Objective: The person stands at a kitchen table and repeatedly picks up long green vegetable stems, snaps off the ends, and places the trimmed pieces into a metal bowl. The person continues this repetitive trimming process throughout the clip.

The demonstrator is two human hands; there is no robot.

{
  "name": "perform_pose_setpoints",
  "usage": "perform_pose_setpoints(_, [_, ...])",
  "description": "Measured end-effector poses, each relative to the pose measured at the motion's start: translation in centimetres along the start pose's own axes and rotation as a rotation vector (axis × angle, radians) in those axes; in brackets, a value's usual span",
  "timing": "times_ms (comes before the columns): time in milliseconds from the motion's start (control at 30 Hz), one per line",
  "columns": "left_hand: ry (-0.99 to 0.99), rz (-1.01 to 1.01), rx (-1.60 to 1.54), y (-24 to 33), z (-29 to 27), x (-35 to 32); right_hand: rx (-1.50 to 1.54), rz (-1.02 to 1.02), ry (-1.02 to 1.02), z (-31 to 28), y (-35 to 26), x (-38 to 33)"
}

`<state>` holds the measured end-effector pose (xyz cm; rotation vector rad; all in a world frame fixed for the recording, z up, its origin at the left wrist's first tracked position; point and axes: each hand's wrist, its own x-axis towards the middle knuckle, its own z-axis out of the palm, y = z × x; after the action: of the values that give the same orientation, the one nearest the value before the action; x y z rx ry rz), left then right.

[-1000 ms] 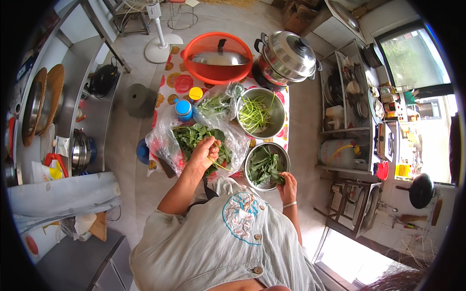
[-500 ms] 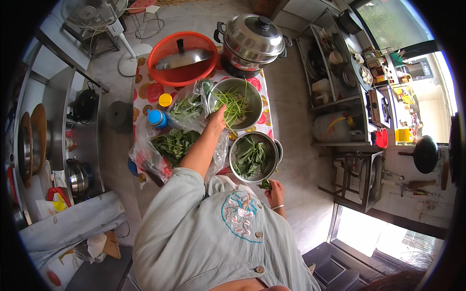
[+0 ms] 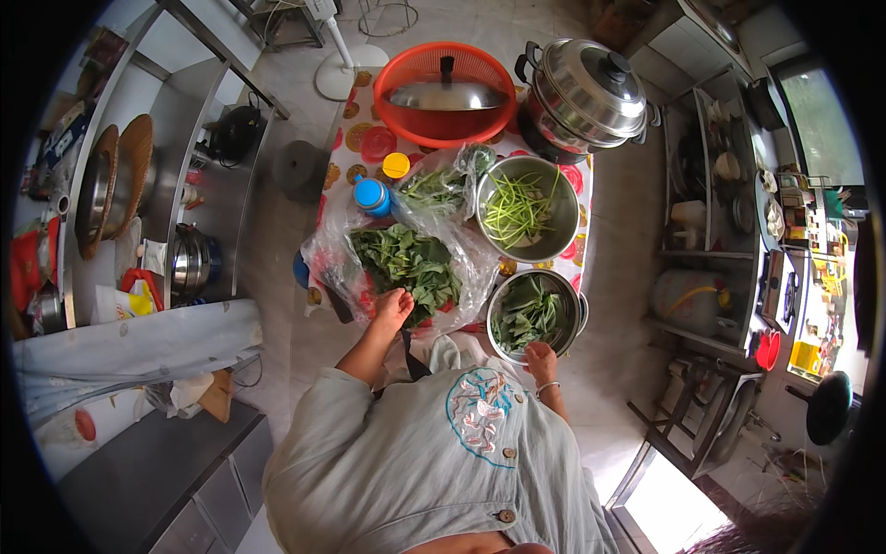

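My left hand [image 3: 394, 307] is at the near edge of a heap of green leaves [image 3: 406, 268], which lies on a clear plastic bag [image 3: 337, 242]. Its fingers are curled together; what sits between them is too small to make out. My right hand [image 3: 541, 358] reaches over the near rim of a steel pot, its fingertips bent down beside the picked leaves [image 3: 528, 312] and partly hidden. The steel pot [image 3: 496, 345] stands right of the bag. Beyond it, a wider steel basin [image 3: 576, 217] holds thin green stems [image 3: 521, 205].
A red plastic basket [image 3: 388, 111] with a metal lid [image 3: 447, 96] stands at the table's far side, beside a large lidded steamer pot [image 3: 591, 92]. A blue-capped jar [image 3: 372, 197], a yellow cap [image 3: 396, 165] and another bag of greens [image 3: 438, 185] are nearby. Shelves [image 3: 711, 222] line the right.
My left hand has left the stems in the basin and come back to the leaf heap. My right hand, earlier beside the pot with a leaf, is now over its rim. The view has shifted.
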<state>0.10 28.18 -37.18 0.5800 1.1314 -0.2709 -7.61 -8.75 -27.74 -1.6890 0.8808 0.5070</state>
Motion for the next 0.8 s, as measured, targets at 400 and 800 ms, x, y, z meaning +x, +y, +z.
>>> perform_pose_setpoints(400, [0.582, 0.866, 1.196, 4.3, 7.8, 1.0, -0.178, -0.028, -0.089, -2.3, 0.5, -3.7])
perform_pose_setpoints(800, [0.067, 1.152, 1.174, 0.2, -0.9, -1.5, -0.407, -0.076, -0.022, -6.1, 14.9, -0.7])
